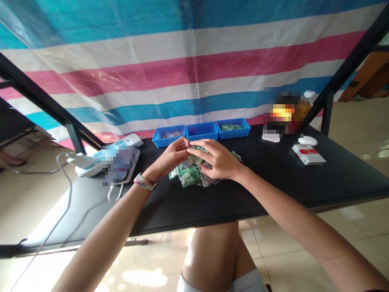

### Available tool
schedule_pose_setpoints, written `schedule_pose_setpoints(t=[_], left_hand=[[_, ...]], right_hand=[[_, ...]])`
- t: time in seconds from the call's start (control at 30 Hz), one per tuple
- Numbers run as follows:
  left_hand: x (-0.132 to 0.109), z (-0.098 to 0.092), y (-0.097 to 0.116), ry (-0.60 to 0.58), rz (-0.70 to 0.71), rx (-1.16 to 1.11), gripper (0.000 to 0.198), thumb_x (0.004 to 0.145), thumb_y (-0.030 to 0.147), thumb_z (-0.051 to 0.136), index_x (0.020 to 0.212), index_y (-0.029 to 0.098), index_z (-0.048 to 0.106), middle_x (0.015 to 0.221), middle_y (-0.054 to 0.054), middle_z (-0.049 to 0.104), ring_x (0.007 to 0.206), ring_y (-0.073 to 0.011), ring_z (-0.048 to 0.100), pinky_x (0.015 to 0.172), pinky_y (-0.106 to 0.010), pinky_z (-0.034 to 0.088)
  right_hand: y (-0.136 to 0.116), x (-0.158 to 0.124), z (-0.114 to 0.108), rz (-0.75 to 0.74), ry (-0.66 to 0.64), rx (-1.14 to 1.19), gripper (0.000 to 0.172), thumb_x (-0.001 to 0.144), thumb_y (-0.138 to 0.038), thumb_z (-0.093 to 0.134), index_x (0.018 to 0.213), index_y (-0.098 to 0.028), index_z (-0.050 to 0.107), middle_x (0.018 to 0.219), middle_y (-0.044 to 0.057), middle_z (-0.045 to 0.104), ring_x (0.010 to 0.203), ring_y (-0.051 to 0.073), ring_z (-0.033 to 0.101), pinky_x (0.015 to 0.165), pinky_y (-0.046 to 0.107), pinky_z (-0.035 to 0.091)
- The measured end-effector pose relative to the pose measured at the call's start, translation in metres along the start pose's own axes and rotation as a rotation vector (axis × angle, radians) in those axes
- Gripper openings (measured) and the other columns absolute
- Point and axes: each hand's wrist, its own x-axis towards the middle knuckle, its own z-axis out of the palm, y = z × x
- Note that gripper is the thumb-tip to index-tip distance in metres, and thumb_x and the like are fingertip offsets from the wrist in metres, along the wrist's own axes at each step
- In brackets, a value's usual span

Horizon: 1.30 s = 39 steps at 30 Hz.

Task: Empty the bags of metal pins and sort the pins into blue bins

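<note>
A heap of small flat packets [190,176], some green and some clear, lies on the black table. My left hand [175,154] is above the heap's left side, with thumb and fingertips drawn together. Whatever those fingers pinch is too small to make out. Over the heap's right part, my right hand [220,160] has its fingers spread, their tips close to my left fingertips. A green packet shows beneath these fingers. Behind the heap, a blue bin [168,142] contains clear packets and another blue bin [233,134] contains green ones. Between them is a middle blue bin [202,135].
To the left sit a white power strip [130,140] with a cable and a blurred phone-like object [121,164]. At right are a red-and-white box [309,155], a white oval object [307,140] and a bottle [306,103]. A striped sheet [194,73] hangs behind.
</note>
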Motion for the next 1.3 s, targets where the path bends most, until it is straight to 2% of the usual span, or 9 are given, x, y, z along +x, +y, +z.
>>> schedule_pose_setpoints(t=[0.17,0.33,0.47,0.6,0.77,0.87,0.97,1.17,1.3], left_hand=[[0.006,-0.002,-0.006,-0.013,0.006,-0.077,0.034,0.081,0.031,0.089,0.096,0.018,0.061,0.084,0.000,0.067,0.074,-0.0142,0.068,0.070,-0.025,0.058],[0.007,-0.008,-0.012,0.061,0.274,0.322,0.028,0.097,0.042,0.069,0.111,0.018,0.063,0.088,-0.006,0.073,0.076,-0.0193,0.071,0.071,-0.031,0.059],[0.003,-0.005,-0.009,0.178,0.704,1.043,0.040,0.100,0.025,0.065,0.141,0.023,0.063,0.137,-0.014,0.069,0.112,-0.0253,0.071,0.099,-0.044,0.060],[0.005,0.001,0.005,-0.044,0.841,1.394,0.034,0.104,0.023,0.062,0.136,0.030,0.072,0.152,-0.011,0.065,0.138,-0.0328,0.060,0.116,-0.056,0.049],[0.011,0.007,0.008,-0.021,0.676,1.108,0.024,0.102,0.037,0.070,0.121,0.026,0.079,0.119,-0.009,0.080,0.121,-0.0306,0.068,0.108,-0.047,0.050],[0.012,0.006,-0.002,0.068,0.444,0.756,0.025,0.098,0.045,0.075,0.096,0.020,0.079,0.087,-0.005,0.076,0.083,-0.0218,0.067,0.077,-0.033,0.052],[0.014,0.002,-0.013,0.096,0.237,0.439,0.034,0.093,0.048,0.080,0.082,0.017,0.074,0.073,-0.002,0.067,0.066,-0.0147,0.057,0.060,-0.026,0.042],[0.013,-0.004,-0.022,0.066,0.124,0.078,0.047,0.085,0.036,0.089,0.126,0.020,0.072,0.076,0.001,0.069,0.069,-0.0127,0.062,0.066,-0.022,0.047],[0.008,-0.002,-0.019,0.004,0.075,0.021,0.049,0.085,0.038,0.087,0.126,0.017,0.071,0.081,-0.002,0.073,0.073,-0.0167,0.069,0.073,-0.028,0.055]], right_hand=[[0.010,-0.002,0.004,0.104,0.015,0.122,0.052,0.098,-0.011,0.059,0.149,-0.023,0.066,0.136,0.011,0.076,0.127,0.028,0.071,0.120,0.054,0.053],[0.018,-0.002,0.013,0.544,0.202,0.555,0.029,0.104,-0.031,0.063,0.126,-0.025,0.080,0.122,0.006,0.083,0.112,0.029,0.080,0.105,0.047,0.064],[0.026,-0.002,0.021,0.813,0.279,1.047,0.067,0.093,-0.048,0.079,0.153,-0.023,0.063,0.103,0.005,0.084,0.094,0.031,0.083,0.098,0.053,0.067],[0.030,-0.001,0.019,0.868,0.235,1.199,0.096,0.083,-0.053,0.088,0.165,-0.025,0.047,0.098,0.002,0.083,0.094,0.031,0.082,0.097,0.055,0.068],[0.026,-0.002,0.008,0.801,0.205,0.940,0.067,0.101,-0.052,0.067,0.160,-0.024,0.053,0.090,0.003,0.081,0.081,0.026,0.080,0.077,0.042,0.069],[0.024,-0.006,0.008,0.730,0.250,0.621,0.052,0.108,-0.054,0.054,0.148,-0.022,0.064,0.077,0.001,0.075,0.068,0.021,0.074,0.069,0.036,0.065],[0.025,-0.010,0.009,0.657,0.315,0.342,0.045,0.110,-0.041,0.049,0.148,-0.024,0.065,0.089,0.004,0.076,0.071,0.020,0.071,0.071,0.034,0.064],[0.021,-0.008,0.003,0.255,0.125,0.087,0.067,0.093,-0.007,0.057,0.155,-0.031,0.060,0.162,0.010,0.054,0.141,0.028,0.060,0.117,0.048,0.055],[0.016,-0.007,0.013,0.221,0.135,0.184,0.031,0.101,-0.017,0.062,0.126,-0.025,0.078,0.139,0.010,0.073,0.132,0.028,0.068,0.115,0.050,0.056]])
